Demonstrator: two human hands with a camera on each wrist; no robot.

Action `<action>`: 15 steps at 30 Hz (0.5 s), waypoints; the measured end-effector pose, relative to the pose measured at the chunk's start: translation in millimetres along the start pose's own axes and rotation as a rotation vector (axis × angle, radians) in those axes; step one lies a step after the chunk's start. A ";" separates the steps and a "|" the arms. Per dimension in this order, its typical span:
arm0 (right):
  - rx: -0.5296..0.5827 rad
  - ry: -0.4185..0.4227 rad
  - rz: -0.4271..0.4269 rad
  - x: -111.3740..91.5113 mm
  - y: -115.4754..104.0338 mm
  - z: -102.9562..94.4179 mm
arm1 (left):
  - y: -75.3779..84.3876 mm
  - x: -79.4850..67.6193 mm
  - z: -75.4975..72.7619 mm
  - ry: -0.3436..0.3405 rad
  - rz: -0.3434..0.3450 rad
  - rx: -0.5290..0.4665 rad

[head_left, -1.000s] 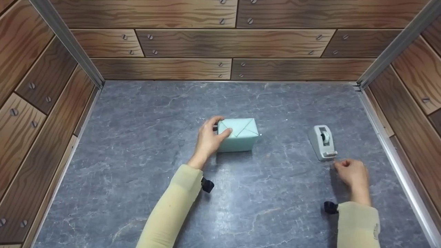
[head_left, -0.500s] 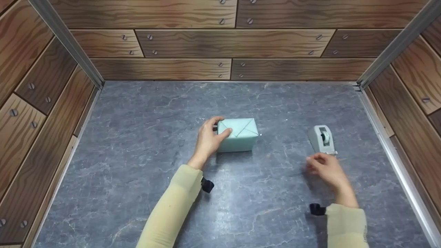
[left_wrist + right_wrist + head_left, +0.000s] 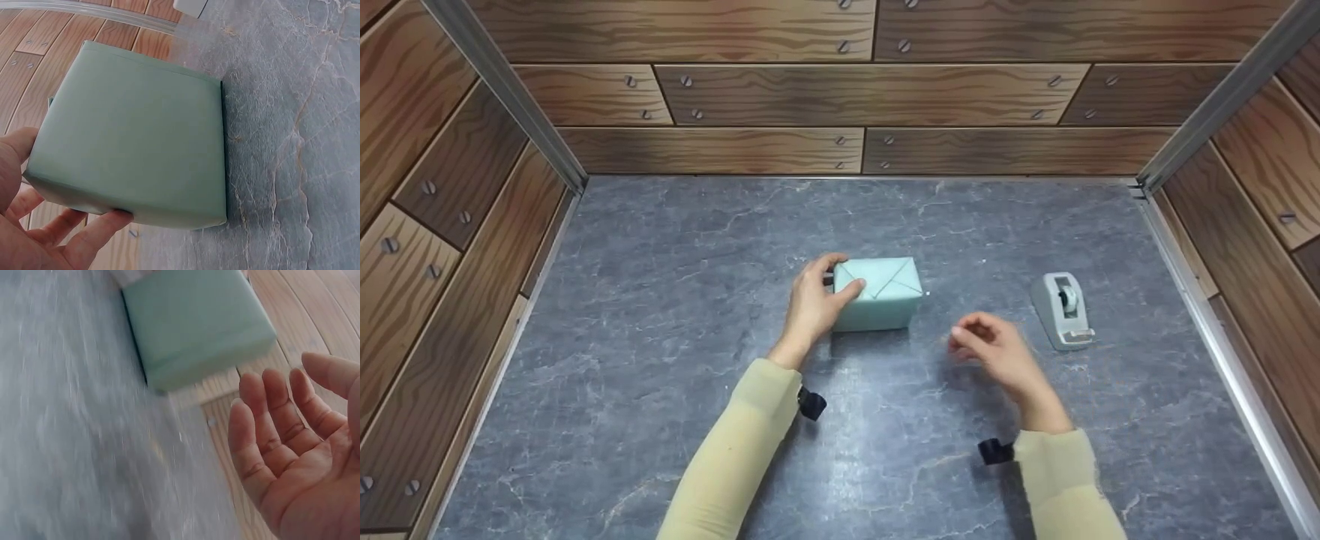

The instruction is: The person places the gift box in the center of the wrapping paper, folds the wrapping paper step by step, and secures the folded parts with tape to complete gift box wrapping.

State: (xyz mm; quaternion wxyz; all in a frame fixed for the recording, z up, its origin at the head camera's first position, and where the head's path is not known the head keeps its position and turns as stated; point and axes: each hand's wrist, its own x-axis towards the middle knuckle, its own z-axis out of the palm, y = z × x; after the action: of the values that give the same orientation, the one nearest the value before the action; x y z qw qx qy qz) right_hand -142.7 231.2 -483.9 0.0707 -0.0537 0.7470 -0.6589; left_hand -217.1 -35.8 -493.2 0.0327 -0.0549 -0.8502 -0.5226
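A box wrapped in mint-green paper (image 3: pixel 877 313) stands on the grey marbled surface, its folded flap end facing up. My left hand (image 3: pixel 812 304) grips its left end, thumb on the top edge and fingers round the far side. In the left wrist view, the fingertips (image 3: pixel 115 216) press along the edge of the green box (image 3: pixel 129 135). My right hand (image 3: pixel 994 349) is in the air right of the box, thumb and index tips close together, with a small pale glint of tape there. The other fingers (image 3: pixel 253 394) are loosely bent. A grey tape dispenser (image 3: pixel 1054 315) stands farther right.
Wood-print panels (image 3: pixel 870 94) wall the back and both sides, with metal rails (image 3: pixel 1222 360) along the edges. A tiny white speck (image 3: pixel 928 293) lies beside the box's right end. The marbled surface (image 3: pixel 720 232) surrounds everything.
My right hand has moved left from the dispenser's cutter toward the box, thumb and index still close together. The left hand, the box and the dispenser have not moved.
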 end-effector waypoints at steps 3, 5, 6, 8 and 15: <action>0.023 -0.041 -0.030 5.6 -6.4 13.3 | -0.2 -0.1 -0.3 0.003 0.004 0.003; 0.052 -0.066 -0.049 9.4 -10.9 22.3 | -0.4 -0.1 -0.3 0.008 0.007 0.004; 0.068 -0.078 -0.061 11.3 -13.1 26.8 | -0.5 -0.2 -0.2 0.010 0.009 0.004; 0.089 -0.096 -0.088 15.1 -17.4 35.7 | -0.8 -0.3 0.2 0.015 0.012 0.008; 0.121 -0.104 -0.152 26.1 -30.0 65.5 | -1.7 0.5 2.1 0.030 0.029 0.004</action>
State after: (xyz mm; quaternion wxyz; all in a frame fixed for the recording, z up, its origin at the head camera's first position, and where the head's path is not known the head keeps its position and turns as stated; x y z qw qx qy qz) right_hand -157.2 158.9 -463.0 0.0621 -0.1398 0.6948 -0.7028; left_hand -217.9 -34.7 -495.5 0.0530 -0.0595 -0.8497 -0.5212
